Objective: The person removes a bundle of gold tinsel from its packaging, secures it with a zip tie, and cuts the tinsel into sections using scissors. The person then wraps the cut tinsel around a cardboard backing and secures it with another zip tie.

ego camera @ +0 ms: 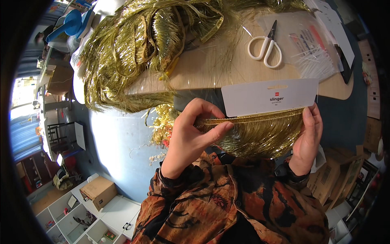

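My left hand (198,131) pinches the ribbon edge of a gold tinsel fringe garland (265,137) between thumb and fingers. At the other end of this folded length, my right hand (309,134) grips the same edge. A white header card (253,97) with printing and a hanging slot stands up along the ribbon edge, and the shiny strands hang below it. Beyond the card, white-handled scissors (265,52) lie on the wooden table (210,73). A large heap of loose gold tinsel garland (131,45) covers the table's left part and droops over its edge.
A clear plastic bag (317,61) with white plastic strips lies at the table's right, beside white sheets (338,33) and a dark flat object (344,67). A yellow-handled tool (169,70) is partly under the heap. Cardboard boxes (326,177) stand at the lower right.
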Demonstrator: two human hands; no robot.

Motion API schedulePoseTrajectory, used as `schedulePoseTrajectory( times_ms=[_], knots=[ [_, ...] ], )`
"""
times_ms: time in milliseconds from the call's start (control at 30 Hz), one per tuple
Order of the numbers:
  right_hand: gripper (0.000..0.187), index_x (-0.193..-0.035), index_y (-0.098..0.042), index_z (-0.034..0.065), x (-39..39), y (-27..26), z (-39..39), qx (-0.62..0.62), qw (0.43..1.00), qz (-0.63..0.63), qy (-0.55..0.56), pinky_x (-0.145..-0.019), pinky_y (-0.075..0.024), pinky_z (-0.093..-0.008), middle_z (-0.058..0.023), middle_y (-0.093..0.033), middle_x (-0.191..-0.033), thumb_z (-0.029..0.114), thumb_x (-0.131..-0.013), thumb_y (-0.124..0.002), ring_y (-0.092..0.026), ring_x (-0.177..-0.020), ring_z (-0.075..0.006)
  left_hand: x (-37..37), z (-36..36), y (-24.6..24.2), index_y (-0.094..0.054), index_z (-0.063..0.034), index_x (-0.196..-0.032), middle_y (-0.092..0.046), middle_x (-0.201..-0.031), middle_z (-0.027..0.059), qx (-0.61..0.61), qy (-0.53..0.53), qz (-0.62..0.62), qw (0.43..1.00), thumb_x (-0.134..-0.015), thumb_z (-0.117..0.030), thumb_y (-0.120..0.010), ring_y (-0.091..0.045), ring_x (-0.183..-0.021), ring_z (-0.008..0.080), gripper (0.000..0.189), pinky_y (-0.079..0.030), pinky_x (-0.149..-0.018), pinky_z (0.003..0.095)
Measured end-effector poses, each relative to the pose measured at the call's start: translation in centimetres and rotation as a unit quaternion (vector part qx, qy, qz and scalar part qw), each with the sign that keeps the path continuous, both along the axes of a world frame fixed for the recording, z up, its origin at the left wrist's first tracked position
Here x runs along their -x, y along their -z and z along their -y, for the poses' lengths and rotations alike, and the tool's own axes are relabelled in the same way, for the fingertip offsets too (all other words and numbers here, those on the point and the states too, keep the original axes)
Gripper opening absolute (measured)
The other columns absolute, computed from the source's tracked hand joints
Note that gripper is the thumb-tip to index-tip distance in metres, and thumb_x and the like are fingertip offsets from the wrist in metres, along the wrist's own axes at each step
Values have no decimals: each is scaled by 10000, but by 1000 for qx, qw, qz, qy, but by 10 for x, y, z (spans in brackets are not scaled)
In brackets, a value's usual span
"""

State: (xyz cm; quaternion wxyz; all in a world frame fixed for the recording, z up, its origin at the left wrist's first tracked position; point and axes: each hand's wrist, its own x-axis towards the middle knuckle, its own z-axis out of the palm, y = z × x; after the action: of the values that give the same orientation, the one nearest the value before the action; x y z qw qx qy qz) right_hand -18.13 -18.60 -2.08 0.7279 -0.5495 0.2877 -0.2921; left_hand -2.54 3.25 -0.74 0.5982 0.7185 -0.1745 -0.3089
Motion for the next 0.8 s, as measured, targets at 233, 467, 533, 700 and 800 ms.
schedulePoseTrajectory(
  times_ms=[233,467,533,700,800],
  knots=[
    [183,-1059,-597,6,-1,-4,2,-70,997,11,-33,-870,-470,-236,-48,-678,-1030,183,-1010,-597,-604,-928,-72,-3,2,5,-751,-27,-968,-552,-816,-1,21,74,32,996,-826,-113,-851,-512,-794,100,194,-421,-710,255],
    [184,-1162,-588,-3,-9,10,-1,-3,998,-59,36,-851,-471,-230,-39,-653,-1090,104,-1015,-611,-593,-941,-80,14,3,0,-750,-18,-902,-569,-824,-4,129,28,-108,985,-846,-73,-821,-526,-783,94,106,-406,-701,257],
    [196,-1157,-600,-13,-10,10,-12,283,952,-60,104,-821,-480,-239,-65,-638,-1067,-2,-968,-652,-600,-941,-146,15,5,-2,-750,-20,-877,-588,-808,6,139,-1,-17,990,-815,-59,-823,-537,-749,104,103,-399,-667,259],
    [403,-1148,-668,-48,-2,-13,-38,439,895,51,-66,-797,-565,-352,-184,-692,-1102,225,-886,-807,-682,-969,-277,21,10,-20,-798,-53,-963,-582,-749,36,123,40,245,961,-746,-22,-833,-545,-686,160,222,-405,-603,268],
    [468,-1157,-674,-70,-1,-20,-44,452,884,46,-111,-811,-584,-350,-214,-699,-1134,277,-875,-812,-712,-981,-299,32,16,-31,-798,-84,-1038,-574,-797,39,121,84,235,961,-748,8,-832,-546,-710,164,306,-448,-609,291]
  ],
)
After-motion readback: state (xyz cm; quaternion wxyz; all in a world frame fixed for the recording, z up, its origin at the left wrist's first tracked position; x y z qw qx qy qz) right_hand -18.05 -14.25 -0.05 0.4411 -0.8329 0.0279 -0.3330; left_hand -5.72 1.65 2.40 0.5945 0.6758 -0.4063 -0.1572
